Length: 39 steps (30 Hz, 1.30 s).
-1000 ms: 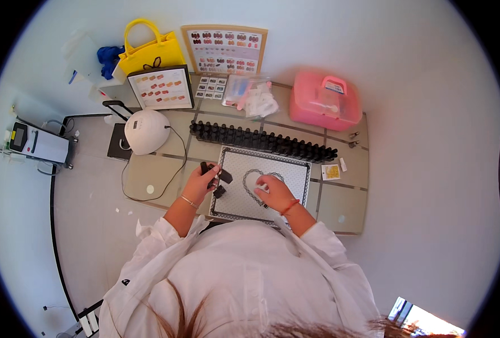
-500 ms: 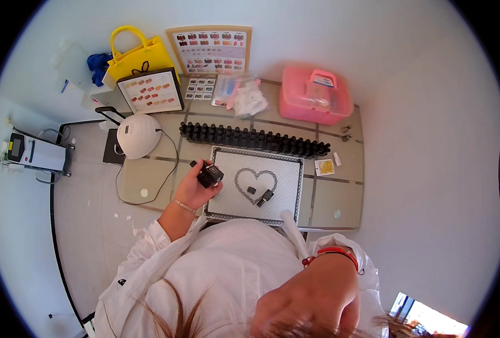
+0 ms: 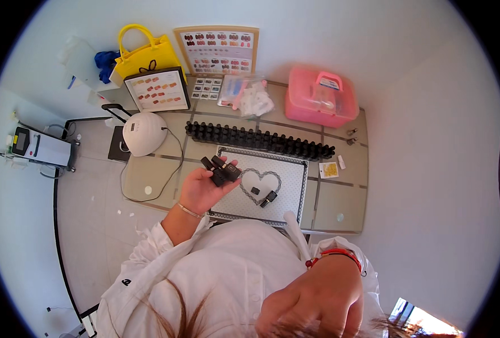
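Two dark bottles [image 3: 220, 170] still clenched in left hand [image 3: 204, 190], same spot above the mat [image 3: 292, 169]. Right hand [image 3: 317, 301] stays near the camera, fingers curled, holding nothing visible.

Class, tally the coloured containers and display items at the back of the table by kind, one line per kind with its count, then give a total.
Yellow tote bag: 1
Pink carry case: 1
Nail colour sample boards, one tall chart and one framed board: 2
White dome nail lamp: 1
Total: 5
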Motion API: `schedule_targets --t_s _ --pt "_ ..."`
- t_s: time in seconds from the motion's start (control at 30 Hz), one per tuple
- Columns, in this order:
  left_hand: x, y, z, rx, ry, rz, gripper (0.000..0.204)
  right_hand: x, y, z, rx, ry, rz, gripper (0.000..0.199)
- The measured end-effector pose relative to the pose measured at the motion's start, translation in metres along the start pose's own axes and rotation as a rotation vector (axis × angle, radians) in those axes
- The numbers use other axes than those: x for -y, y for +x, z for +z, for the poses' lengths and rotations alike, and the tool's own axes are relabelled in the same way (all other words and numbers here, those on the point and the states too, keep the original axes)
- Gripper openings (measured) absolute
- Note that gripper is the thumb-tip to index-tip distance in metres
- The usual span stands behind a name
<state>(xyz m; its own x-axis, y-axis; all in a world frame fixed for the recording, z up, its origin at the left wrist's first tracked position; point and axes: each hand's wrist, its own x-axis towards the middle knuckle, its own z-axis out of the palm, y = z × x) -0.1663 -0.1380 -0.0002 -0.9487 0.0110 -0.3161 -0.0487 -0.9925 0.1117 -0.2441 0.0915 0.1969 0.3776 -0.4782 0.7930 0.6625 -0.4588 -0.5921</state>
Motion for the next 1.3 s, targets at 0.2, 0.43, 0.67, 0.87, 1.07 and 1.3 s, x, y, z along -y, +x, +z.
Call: schedule_targets --t_s 0.2,0.43,0.67,0.87,1.07,1.3 --pt "0.002 0.002 -0.001 0.016 0.072 -0.013 0.047 0.0 0.0 0.002 -0.003 -0.003 0.0 0.026" --pt "0.003 0.002 0.001 0.014 0.104 -0.019 0.038 0.001 0.0 0.005 0.013 0.0 -0.012 0.026" --pt "0.004 0.001 0.009 0.013 0.047 -0.058 0.04 0.001 0.002 0.008 0.019 -0.008 -0.017 0.026" --pt "0.005 -0.001 0.012 0.022 0.009 -0.075 0.042 0.0 0.001 0.008 0.026 -0.011 -0.019 0.027" --pt "0.005 -0.003 0.015 0.025 -0.003 -0.086 0.042 0.002 0.0 0.007 0.029 -0.014 -0.021 0.027" --pt "0.004 -0.002 0.014 0.02 0.042 -0.106 0.045 0.004 -0.003 0.006 0.036 -0.022 -0.022 0.027"
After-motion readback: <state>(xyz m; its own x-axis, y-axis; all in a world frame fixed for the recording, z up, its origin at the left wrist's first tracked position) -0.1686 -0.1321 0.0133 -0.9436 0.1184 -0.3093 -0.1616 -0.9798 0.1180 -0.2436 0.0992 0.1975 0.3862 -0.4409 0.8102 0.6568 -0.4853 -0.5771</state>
